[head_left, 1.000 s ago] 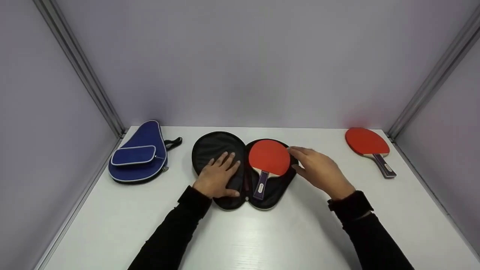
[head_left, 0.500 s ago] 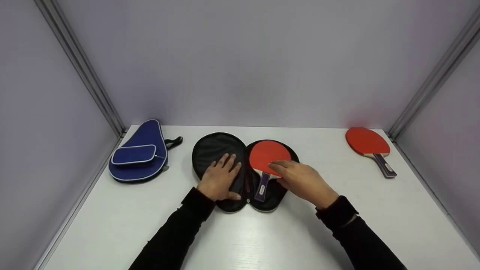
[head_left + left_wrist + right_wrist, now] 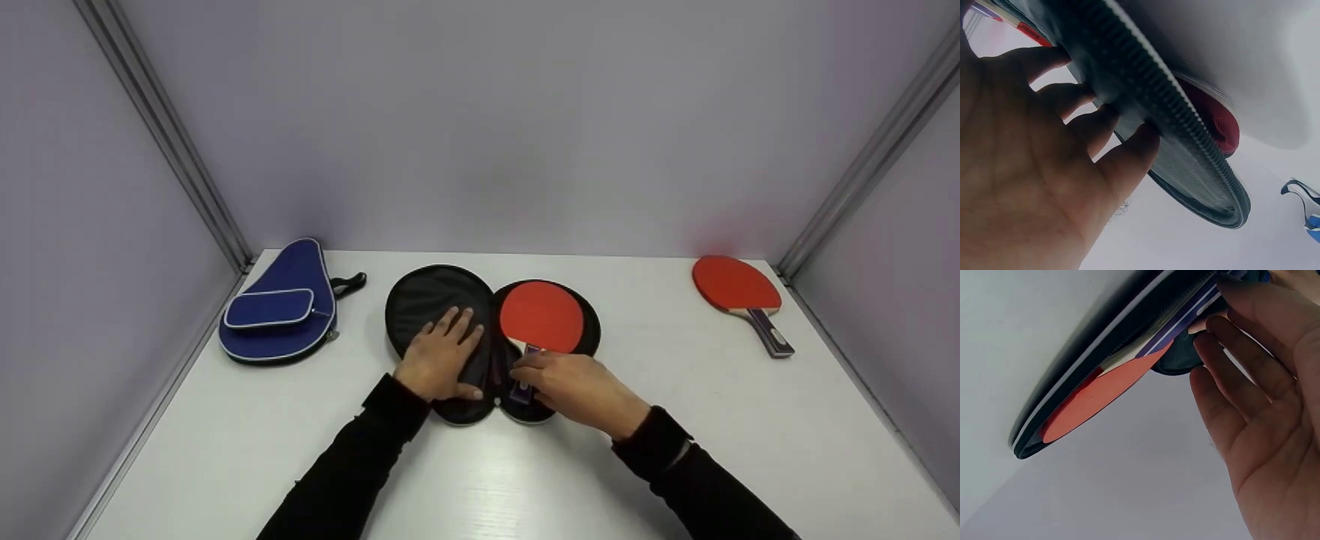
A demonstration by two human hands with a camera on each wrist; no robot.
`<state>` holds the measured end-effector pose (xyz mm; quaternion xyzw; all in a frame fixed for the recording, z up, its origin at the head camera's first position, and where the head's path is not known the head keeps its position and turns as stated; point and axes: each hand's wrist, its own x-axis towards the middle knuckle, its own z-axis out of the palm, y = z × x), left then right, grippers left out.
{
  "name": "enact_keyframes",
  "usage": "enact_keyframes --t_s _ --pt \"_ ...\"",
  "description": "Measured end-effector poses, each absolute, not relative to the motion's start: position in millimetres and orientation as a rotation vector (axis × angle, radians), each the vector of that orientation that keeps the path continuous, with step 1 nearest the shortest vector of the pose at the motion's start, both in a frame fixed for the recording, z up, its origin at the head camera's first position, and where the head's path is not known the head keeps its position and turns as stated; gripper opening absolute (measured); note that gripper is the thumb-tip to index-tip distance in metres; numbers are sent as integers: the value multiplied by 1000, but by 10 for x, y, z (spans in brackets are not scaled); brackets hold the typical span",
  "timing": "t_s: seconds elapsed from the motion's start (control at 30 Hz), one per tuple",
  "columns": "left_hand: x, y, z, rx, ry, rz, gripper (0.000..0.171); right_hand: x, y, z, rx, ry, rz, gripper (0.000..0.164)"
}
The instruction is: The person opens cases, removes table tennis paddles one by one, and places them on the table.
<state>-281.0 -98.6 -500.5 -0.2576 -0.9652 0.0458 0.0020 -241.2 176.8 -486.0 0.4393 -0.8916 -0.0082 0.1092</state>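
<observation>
A black zip case (image 3: 431, 289) lies spread open on the table. In its right half sits a table tennis paddle (image 3: 541, 315), red face up, its purple handle pointing toward me. My left hand (image 3: 436, 364) rests on the case's left half, fingers spread. Across the paddle's handle is my right hand (image 3: 574, 386), thumb on one side and fingers on the other, pinching it. The right wrist view shows the paddle's red face (image 3: 1100, 399) inside the case rim, with the thumb against the purple handle (image 3: 1176, 329); the other fingers are more loosely bent.
A blue paddle case (image 3: 277, 330) with white piping, a small pocket and a black strap (image 3: 348, 286) lies at the left. At the far right is a second red paddle (image 3: 735, 283). Pale walls (image 3: 480, 127) enclose the white table (image 3: 487, 480) at the back and sides.
My right hand has moved from the paddle's right edge down and left, across its face, onto the handle. My left hand stays on the case with hardly any movement.
</observation>
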Motion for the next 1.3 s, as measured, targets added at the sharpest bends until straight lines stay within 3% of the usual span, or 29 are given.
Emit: enact_keyframes --t_s 0.23,0.47,0.83,0.9,1.13,1.3 --pt "-3058 -1060 -5340 -859 -3013 42 121 -2398 1710 -4943 1345 -2573 -150 29" --pt "-2968 -1013 -5176 -838 -3044 103 117 -2420 1709 -4958 1353 -2497 -180 9" --pt "-3004 -1024 -5240 -830 -3063 88 118 -2487 1797 -4911 1373 -2305 -202 7" --pt "-2970 -1002 -5178 -820 -3064 146 116 -2498 1811 -4895 1371 -2291 -197 10" --pt "-2959 -1012 -5182 -830 -3043 131 117 -2515 1869 -4828 1354 -2301 -149 43" --pt "-3019 -1033 -5257 -839 -3055 43 118 -2527 1900 -4771 1317 -2305 -151 38"
